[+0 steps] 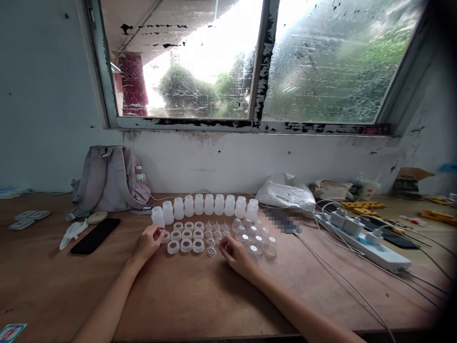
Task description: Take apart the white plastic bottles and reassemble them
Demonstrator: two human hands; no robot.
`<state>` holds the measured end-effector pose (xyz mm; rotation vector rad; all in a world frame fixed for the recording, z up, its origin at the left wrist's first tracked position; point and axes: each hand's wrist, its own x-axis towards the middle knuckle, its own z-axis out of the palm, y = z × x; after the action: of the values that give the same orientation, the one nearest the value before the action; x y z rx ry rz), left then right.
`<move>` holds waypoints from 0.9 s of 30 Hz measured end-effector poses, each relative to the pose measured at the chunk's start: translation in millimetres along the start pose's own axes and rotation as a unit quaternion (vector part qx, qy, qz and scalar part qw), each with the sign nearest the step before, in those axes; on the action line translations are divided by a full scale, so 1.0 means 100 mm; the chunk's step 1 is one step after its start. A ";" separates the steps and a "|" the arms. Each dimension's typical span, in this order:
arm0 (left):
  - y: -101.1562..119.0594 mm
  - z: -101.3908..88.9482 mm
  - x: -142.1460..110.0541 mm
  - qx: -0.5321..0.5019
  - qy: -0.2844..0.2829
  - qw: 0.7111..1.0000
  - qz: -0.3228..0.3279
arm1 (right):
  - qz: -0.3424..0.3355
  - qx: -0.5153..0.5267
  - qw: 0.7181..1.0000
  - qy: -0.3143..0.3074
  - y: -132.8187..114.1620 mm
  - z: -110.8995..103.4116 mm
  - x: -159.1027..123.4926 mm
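Note:
My left hand [147, 244] is at the left end of the rows of white screw rings [186, 246], its fingers closed around the edge of a ring [165, 237]. My right hand [236, 254] has curled fingers at the clear silicone teats [211, 251], thumb and finger pinched on one at the right of the group. Behind them, several frosted baby bottles [209, 205] stand upright and open in a curved row. Clear domed caps [270, 247] sit to the right, partly hidden by my right hand.
A black phone [95, 236] and crumpled tissue [73, 234] lie left, before a grey backpack [110, 178]. On the right are a power strip [371, 245] with plugs, trailing cables [342, 281] and a silvery plastic bag [285, 193]. A window [185, 90] is above the table.

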<state>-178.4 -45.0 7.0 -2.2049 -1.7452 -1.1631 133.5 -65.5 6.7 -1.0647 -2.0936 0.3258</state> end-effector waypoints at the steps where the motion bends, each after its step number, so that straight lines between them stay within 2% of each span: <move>1: 0.03 0.01 -0.01 -0.004 -0.002 1.000 0.005 | -0.008 -0.009 1.000 -0.008 0.00 0.02 -0.01; 6: 0.17 0.06 -0.04 -0.016 -0.016 0.999 0.048 | -0.036 -0.057 0.996 -0.056 -0.03 0.11 -0.05; 10: 0.36 0.08 -0.12 -0.022 -0.030 0.993 0.113 | -0.054 -0.086 0.992 -0.081 -0.10 0.09 -0.06; 15: 0.78 0.16 -0.24 -0.035 -0.083 0.963 0.252 | -0.106 -0.129 0.981 -0.094 -0.20 0.07 -0.13; 18: 1.05 0.24 -0.20 -0.024 -0.100 0.929 0.355 | -0.099 -0.156 0.981 -0.058 -0.20 0.11 -0.17; 20: 1.22 0.28 -0.11 -0.025 -0.083 0.930 0.358 | -0.065 -0.165 0.984 -0.029 -0.17 0.15 -0.18; 23: 1.39 0.32 0.07 -0.034 -0.047 0.950 0.307 | 0.006 -0.138 0.990 0.000 -0.09 0.17 -0.17; 27: 1.39 0.37 0.17 -0.048 -0.009 0.972 0.229 | 0.088 -0.096 0.991 0.042 0.03 0.17 -0.11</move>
<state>-38.9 -60.1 42.5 -2.4903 -1.1076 -1.1295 127.2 -70.3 -12.5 -1.3581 -1.9906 0.1624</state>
